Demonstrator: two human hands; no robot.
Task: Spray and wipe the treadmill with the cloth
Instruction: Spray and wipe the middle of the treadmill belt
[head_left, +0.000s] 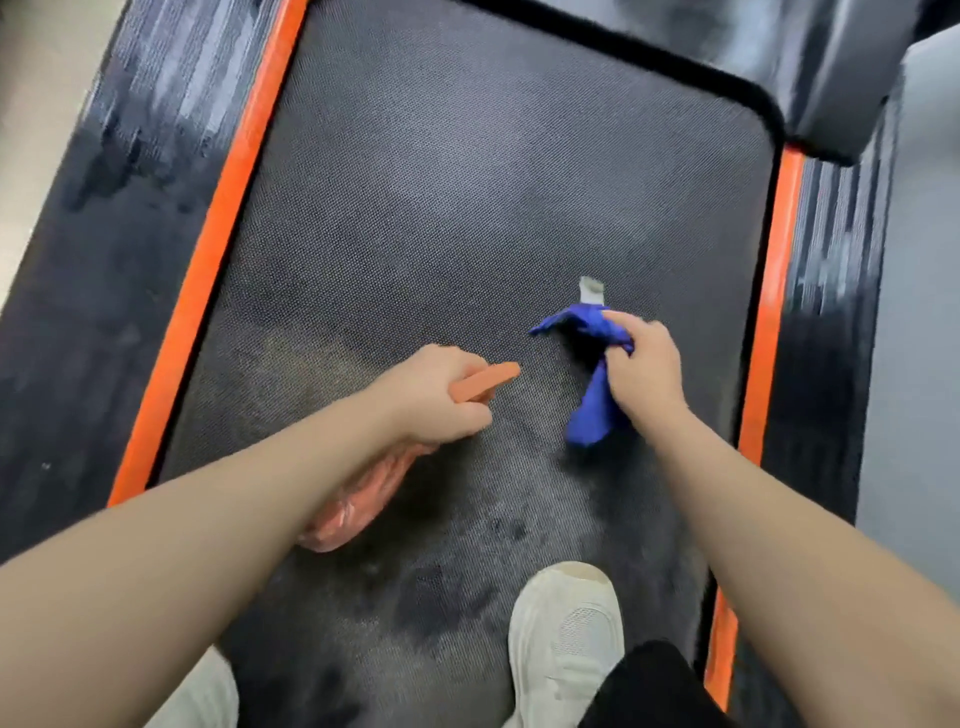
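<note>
Right now your left hand (436, 395) grips orange spray bottle (353, 499) — fingers curled round its neck, orange trigger (485, 382) poking out toward belt centre, bottle body hanging below your wrist. Your right hand (644, 369) clutches bunched blue cloth (589, 410), fingers closed round it; white tag (592, 289) sticks up at far end. Both held over treadmill (441, 182) belt — dark wet patches near your white shoe (566, 644). Orange side strips (228, 218) flank belt.
</note>
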